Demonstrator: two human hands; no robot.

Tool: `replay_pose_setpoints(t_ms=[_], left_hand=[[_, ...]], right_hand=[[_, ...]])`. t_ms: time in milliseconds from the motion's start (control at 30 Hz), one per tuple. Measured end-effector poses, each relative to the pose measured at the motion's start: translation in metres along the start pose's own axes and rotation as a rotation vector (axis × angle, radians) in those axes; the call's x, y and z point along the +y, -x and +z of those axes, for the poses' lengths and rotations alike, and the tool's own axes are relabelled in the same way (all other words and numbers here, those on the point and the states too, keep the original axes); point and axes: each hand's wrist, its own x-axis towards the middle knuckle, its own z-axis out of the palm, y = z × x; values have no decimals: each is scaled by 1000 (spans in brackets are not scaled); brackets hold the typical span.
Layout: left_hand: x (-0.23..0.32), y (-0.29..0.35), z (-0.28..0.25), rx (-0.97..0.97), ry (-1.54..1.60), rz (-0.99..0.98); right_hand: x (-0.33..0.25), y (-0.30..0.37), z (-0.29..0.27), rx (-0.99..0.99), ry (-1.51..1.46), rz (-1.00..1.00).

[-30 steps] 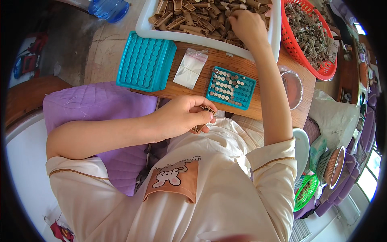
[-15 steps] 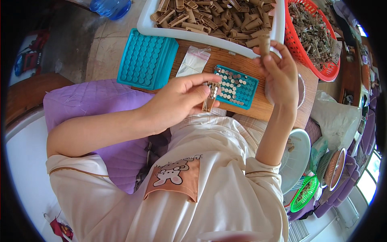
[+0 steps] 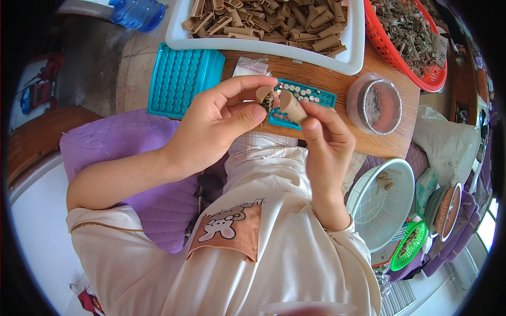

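Observation:
My left hand (image 3: 219,118) pinches a small brown plastic shell (image 3: 264,95) with metal parts showing inside it, between thumb and fingers. My right hand (image 3: 328,138) grips a second brown half-round shell (image 3: 291,107), its closed end up close to the first one. Whether the two pieces touch is hard to see. Just beyond and below both hands lies a small teal tray (image 3: 329,98) holding round silvery discs in its pockets. The hands hide part of this tray.
A white bin (image 3: 354,50) full of brown shells stands at the back, beside a red basket (image 3: 380,45) of metal parts. Teal pocketed trays (image 3: 213,68) and clear bags (image 3: 247,68) are at left. A clear round tub (image 3: 354,108) and a pale basin (image 3: 363,226) are at right.
My right hand has come down and left from the white bin's edge, bringing the brown shell to the piece in my left hand. The left hand has risen slightly and turned its piece.

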Motion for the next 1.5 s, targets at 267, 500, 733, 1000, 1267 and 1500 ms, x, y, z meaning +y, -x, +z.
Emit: replay_pose_setpoints(t_ms=[267, 500, 733, 1000, 1267, 1500], left_hand=[[-3, -1, -1, 19, 8, 104], [2, 7, 2, 22, -188, 224], [1, 7, 3, 17, -177, 252], [0, 8, 4, -21, -164, 292], [-1, 7, 3, -42, -115, 308], [0, 11, 3, -22, -287, 322]], right_hand=[[21, 8, 38, 128, -246, 17], [31, 8, 52, 182, 78, -318], [24, 7, 48, 164, 140, -356], [25, 13, 50, 194, -88, -273], [23, 16, 50, 176, -109, -231], [22, 13, 52, 94, 69, -183]])
